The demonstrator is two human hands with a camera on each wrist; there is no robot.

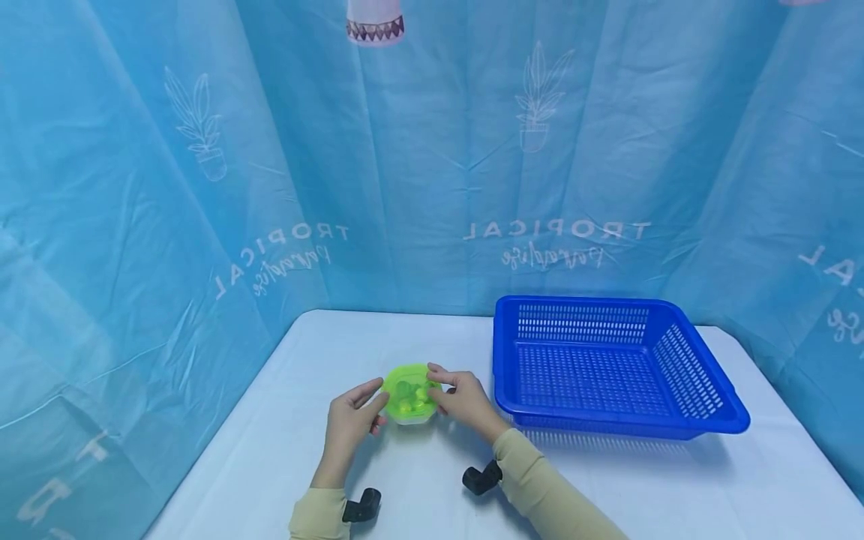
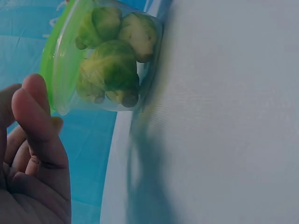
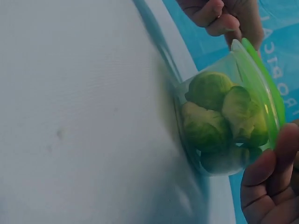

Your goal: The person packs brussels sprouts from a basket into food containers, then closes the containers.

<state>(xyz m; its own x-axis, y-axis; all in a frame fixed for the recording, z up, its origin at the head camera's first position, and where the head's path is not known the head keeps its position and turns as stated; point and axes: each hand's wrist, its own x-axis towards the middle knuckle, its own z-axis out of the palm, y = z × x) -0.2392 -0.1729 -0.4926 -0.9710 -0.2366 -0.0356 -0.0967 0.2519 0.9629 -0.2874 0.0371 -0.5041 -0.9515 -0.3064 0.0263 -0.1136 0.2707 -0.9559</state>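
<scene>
A small clear plastic container [image 2: 148,77] with a bright green lid [image 1: 409,372] stands on the white table. Through its walls I see several Brussels sprouts [image 3: 205,126]. My left hand [image 1: 349,420] pinches the lid's left edge between thumb and fingers, its fingertips at the rim in the left wrist view. At the right edge, the thumb and fingers of my right hand [image 1: 466,401] grip the lid's rim. The lid lies over the container's top; whether it is fully snapped down cannot be told.
A large blue plastic basket [image 1: 506,375] with slotted sides stands to the right of the container. Blue printed curtains [image 1: 418,165] hang behind and beside the white table [image 1: 337,337]. Black wrist mounts [image 1: 482,478] stick out from both sleeves.
</scene>
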